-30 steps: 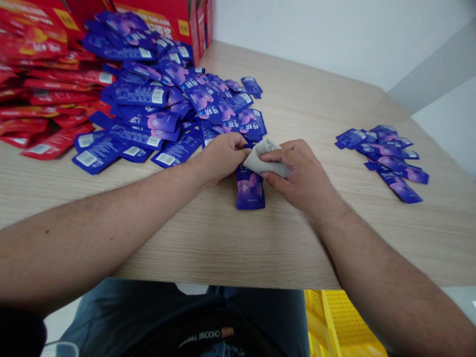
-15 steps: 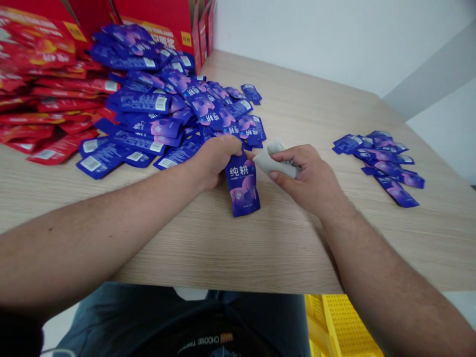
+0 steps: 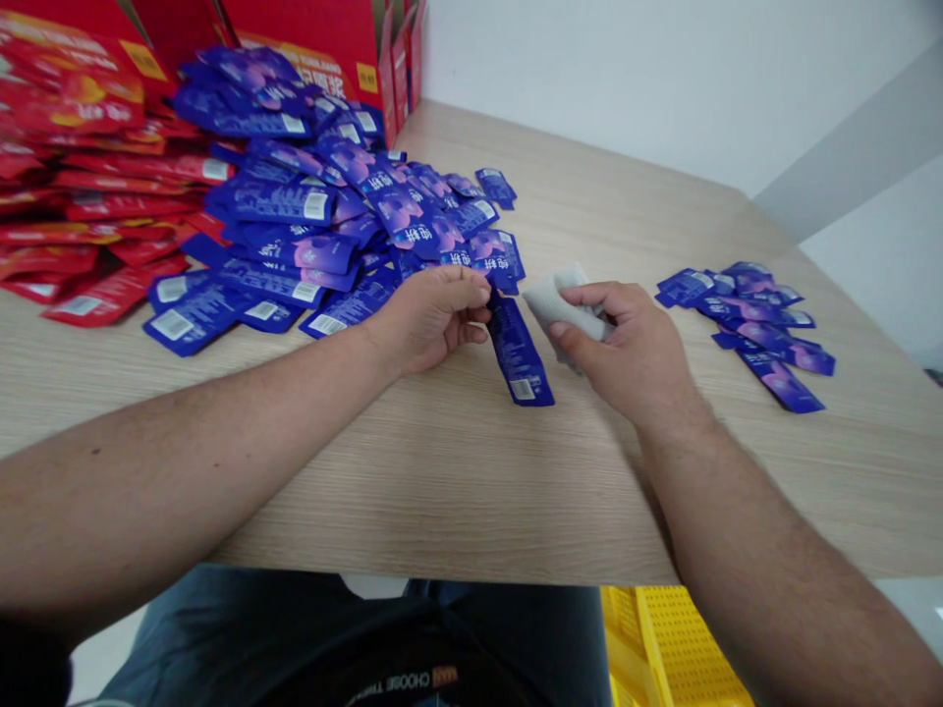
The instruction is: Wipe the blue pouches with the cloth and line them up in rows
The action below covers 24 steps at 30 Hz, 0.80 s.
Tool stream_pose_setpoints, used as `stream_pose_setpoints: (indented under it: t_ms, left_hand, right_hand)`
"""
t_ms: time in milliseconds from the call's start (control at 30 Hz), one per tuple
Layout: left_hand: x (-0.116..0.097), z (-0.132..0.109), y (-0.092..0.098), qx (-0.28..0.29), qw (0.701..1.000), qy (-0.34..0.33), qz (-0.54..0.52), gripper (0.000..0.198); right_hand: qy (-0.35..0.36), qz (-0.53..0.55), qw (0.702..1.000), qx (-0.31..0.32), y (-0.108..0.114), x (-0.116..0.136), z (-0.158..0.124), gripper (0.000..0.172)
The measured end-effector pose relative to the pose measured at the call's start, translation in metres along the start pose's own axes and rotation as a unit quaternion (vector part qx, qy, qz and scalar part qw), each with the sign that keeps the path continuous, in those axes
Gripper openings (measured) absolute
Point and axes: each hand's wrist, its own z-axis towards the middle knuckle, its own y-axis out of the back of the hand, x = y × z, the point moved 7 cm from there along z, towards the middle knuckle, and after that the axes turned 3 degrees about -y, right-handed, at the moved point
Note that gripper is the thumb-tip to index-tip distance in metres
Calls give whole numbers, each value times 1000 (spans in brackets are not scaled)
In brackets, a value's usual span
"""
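My left hand pinches the top edge of a blue-purple pouch, which hangs turned edge-on with its barcode side showing, its lower end near the wooden table. My right hand is closed around a crumpled white cloth, just right of the pouch. A big heap of the same blue pouches lies right behind my left hand.
Red pouches are piled at the far left, with red cartons behind them. A small group of blue pouches lies at the right. A yellow crate sits below the table edge. White wall behind.
My left hand lifted the pouch from under the cloth and twisted it from front-facing to edge-on with the barcode side showing. My right hand drew the cloth slightly to the right.
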Motion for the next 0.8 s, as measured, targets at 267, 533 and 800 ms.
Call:
stream_pose_setpoints:
  t_ms: [267,533,800]
  left_hand:
    - [4,4,4,-24,984,-26,173,18]
    - [-1,2,-2,39,927,-111,357,16]
    - [-4,6,5,-14,917,-131,377,17]
  right_hand:
    - [-10,10,999,-48,15,3,1,30]
    - [107,34,994,-6,12,30,-7,25]
    - [179,93,960,192,-24,56,-31,31]
